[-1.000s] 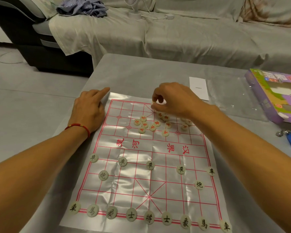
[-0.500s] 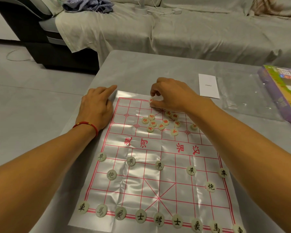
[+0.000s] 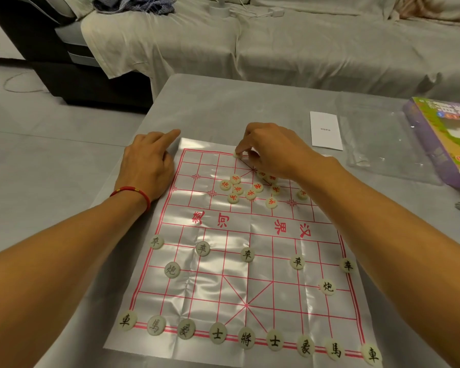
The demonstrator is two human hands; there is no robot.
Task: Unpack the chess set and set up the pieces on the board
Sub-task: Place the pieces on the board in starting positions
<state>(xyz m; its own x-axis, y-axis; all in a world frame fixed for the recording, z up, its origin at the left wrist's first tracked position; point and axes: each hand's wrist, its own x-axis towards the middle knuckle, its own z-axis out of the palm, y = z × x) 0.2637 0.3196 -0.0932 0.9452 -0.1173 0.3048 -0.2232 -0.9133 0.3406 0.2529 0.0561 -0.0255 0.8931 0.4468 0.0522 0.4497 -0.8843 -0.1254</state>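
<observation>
Fingers of my right hand [image 3: 271,150] are pinching a red piece [image 3: 237,154] at the board's [image 3: 250,229] far edge; my left hand [image 3: 146,166] is resting flat, relaxed, beside the board.

One head-worn camera looks forward and down, close over the board [image 3: 250,261] on the table [image 3: 223,102]

One crinkled plastic board [image 3: 250,227] lies on the table. Sixteen black-lettered pieces [image 3: 247,254] stand on its near half: nine in the nearest row, two a little farther in, five in the row beyond. On the far half I count eleven red-lettered pieces [image 3: 257,187] in plain sight, others perhaps hidden under the hand. Two hands, one white card [image 3: 325,130] and one purple box [image 3: 445,140] far right.
</observation>
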